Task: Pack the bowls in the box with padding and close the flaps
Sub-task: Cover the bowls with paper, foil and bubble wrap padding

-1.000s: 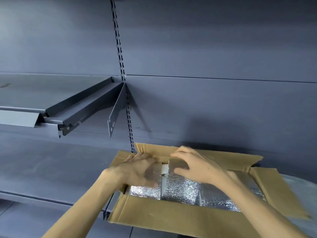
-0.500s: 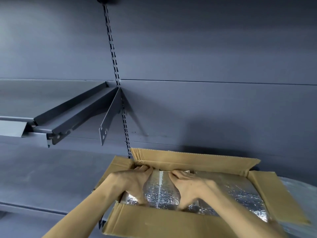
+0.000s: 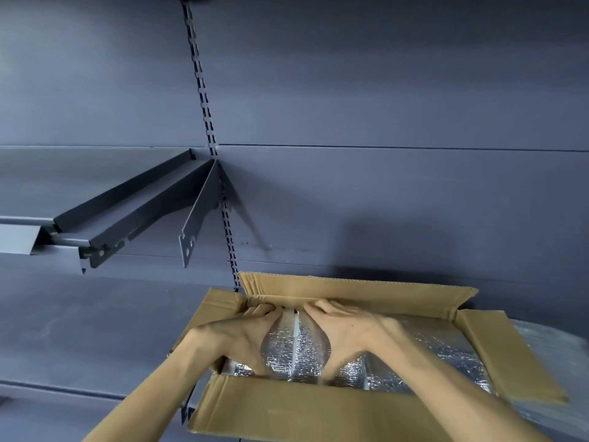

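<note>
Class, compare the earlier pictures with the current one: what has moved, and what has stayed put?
Both hands came down: the left hand and right hand now press the silver padding flat into the cardboard box. Nothing was released. The flaps stay open.

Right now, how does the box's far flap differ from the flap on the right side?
The far flap stands nearly upright against the grey wall; the right flap is splayed outward and lies low, over something clear and crinkly. The far flap runs along the box's long side, the right flap along its short side. The left hand and right hand press silver padding just below the far flap, well away from the right flap. Both are plain brown cardboard, not yet folded shut.
</note>
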### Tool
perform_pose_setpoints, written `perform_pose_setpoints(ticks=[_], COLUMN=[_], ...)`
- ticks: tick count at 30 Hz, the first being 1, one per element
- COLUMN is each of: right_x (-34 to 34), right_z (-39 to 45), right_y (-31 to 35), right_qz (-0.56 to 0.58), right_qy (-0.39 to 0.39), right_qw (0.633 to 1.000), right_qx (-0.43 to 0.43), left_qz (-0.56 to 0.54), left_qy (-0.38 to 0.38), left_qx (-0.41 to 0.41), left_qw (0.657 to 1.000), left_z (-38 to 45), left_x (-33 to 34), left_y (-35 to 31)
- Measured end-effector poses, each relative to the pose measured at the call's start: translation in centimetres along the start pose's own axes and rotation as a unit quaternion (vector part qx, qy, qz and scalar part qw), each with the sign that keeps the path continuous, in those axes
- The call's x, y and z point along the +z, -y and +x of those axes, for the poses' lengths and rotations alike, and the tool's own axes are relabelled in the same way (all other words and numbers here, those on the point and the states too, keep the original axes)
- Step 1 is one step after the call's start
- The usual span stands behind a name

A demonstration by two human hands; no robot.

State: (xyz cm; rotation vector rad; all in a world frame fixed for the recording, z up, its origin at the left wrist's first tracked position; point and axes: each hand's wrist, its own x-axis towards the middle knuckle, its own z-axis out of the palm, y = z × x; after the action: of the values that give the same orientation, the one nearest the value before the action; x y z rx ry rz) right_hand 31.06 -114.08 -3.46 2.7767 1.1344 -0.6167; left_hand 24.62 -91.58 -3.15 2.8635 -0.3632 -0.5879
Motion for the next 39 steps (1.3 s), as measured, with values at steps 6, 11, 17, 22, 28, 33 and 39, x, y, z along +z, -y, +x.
perform_pose_setpoints(ticks=[6,11,17,22,28,33,39], right_x=[-0.3,1.2,2.3,2.8,3.1,1.9,-1.7], right_z=[-2.0,-2.5,-2.2,-1.7,-0.5,-1.2,-3.2], right_y=[-0.5,0.3,0.7,-0.2,-0.3,-0.4,-1.9], right_qz=[-0.012,0.006,0.035,0.020,-0.008,0.032,0.144], right_qy=[-0.116,-0.202,-0.132,-0.040,0.023,0.083,0.097], right_qw=[0.992,0.979,0.989,0.997,0.999,0.996,0.984], right_qx=[-0.044,-0.030,-0.057,-0.065,-0.028,-0.023,-0.037], left_qz=[-0.043,0.021,0.089,0.093,0.094,0.027,-0.086], left_qy=[0.000,-0.025,-0.003,0.016,0.025,0.023,0.016], left_qx=[0.001,0.023,0.016,0.006,-0.002,-0.005,0.005], left_qw=[0.999,0.999,0.996,0.995,0.995,0.999,0.996], left_z=[-0.2,-0.6,-0.6,-0.2,0.5,0.3,-0.9], left_x=[-0.5,0.0,0.7,0.3,0.5,0.3,-1.2], left_y=[0.4,0.6,0.8,0.6,1.0,1.4,1.3])
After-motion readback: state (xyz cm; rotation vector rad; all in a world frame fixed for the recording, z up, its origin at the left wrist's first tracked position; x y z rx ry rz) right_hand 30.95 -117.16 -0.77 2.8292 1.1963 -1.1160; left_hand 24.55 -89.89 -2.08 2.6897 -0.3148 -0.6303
